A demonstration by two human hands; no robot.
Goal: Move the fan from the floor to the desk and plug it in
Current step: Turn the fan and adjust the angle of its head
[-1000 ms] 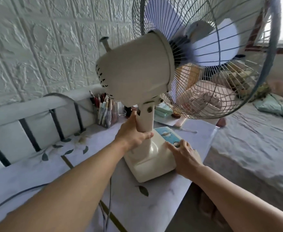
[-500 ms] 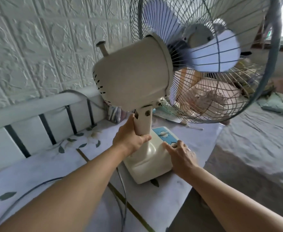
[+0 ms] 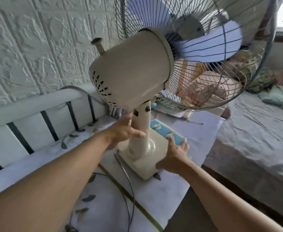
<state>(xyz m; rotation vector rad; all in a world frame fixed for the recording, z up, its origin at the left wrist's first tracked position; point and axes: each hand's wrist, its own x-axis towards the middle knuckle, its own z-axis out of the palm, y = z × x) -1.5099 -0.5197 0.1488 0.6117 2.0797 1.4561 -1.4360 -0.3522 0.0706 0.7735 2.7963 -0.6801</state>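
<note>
The cream fan (image 3: 130, 67) stands upright on the white desk (image 3: 159, 198), its wire cage and pale blue blades up at the top right. Its square base (image 3: 142, 164) carries a blue control panel (image 3: 162, 129). My left hand (image 3: 120, 133) is beside the fan's neck with the fingers stretched out, no longer wrapped around it. My right hand (image 3: 174, 156) lies spread against the right edge of the base, the fingertips by the blue panel. The grey power cord (image 3: 129, 181) leaves the back of the base and trails across the desk toward me; its plug is out of sight.
A padded rail with dark bars (image 3: 37, 104) runs along the textured wall left of the desk. A bed with a grey sheet (image 3: 254, 139) lies close on the right. Behind the fan, a thin metal tool (image 3: 194, 121) and other small items lie on the desk.
My left hand has opened and come off the fan's neck. My right hand has slid from the top of the base to its right edge, fingers spread. The fan stands as before.
</note>
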